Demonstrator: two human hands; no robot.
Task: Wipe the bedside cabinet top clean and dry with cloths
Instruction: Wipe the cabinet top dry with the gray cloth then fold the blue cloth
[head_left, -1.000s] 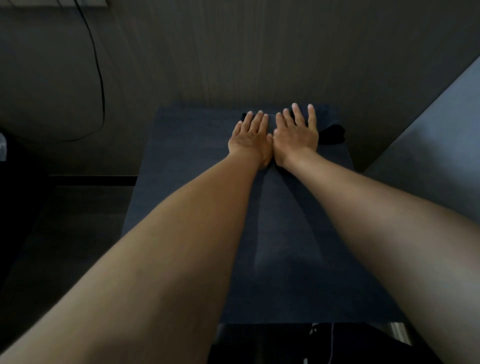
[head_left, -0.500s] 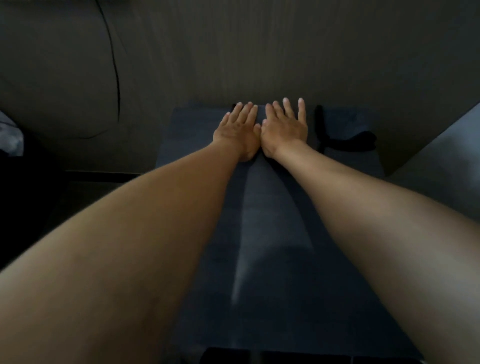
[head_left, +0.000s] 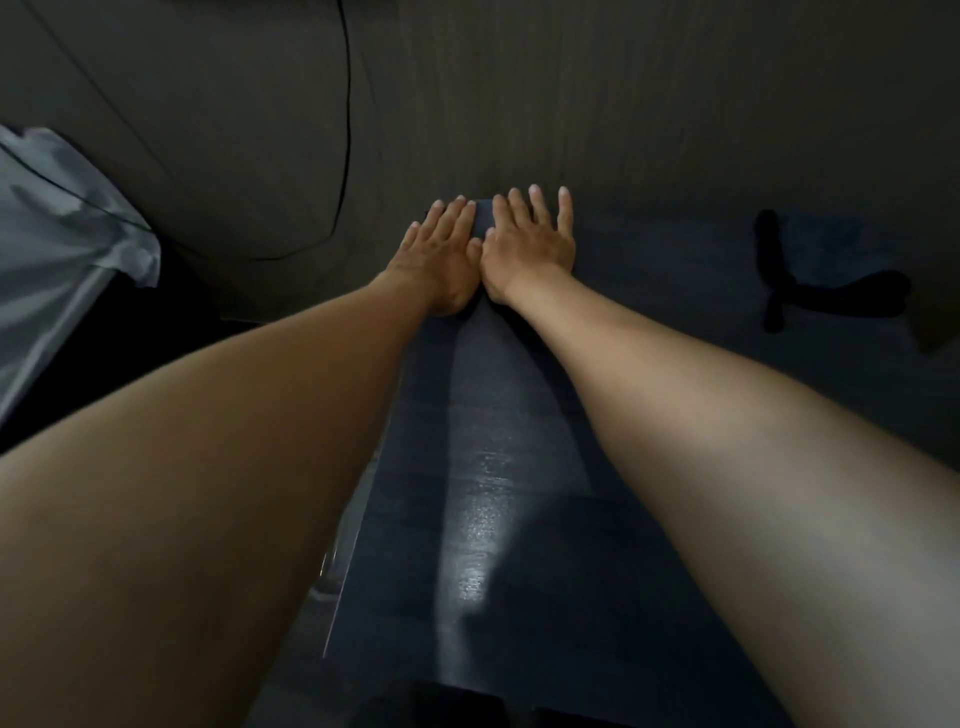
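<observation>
Dark blue-grey cabinet top (head_left: 519, 519) with pale sheen, black cloth (head_left: 831, 296), black cable (head_left: 347, 130)

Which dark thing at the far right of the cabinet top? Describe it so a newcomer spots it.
Start at the dark cabinet top against the wall. Both hands, left and right, press flat at its far left. Look right: the black crumpled cloth lies alone near the far right corner, darker than the surface, untouched.

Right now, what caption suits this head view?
Both hands, left hand and right hand, press flat on the dark cabinet top.
</observation>
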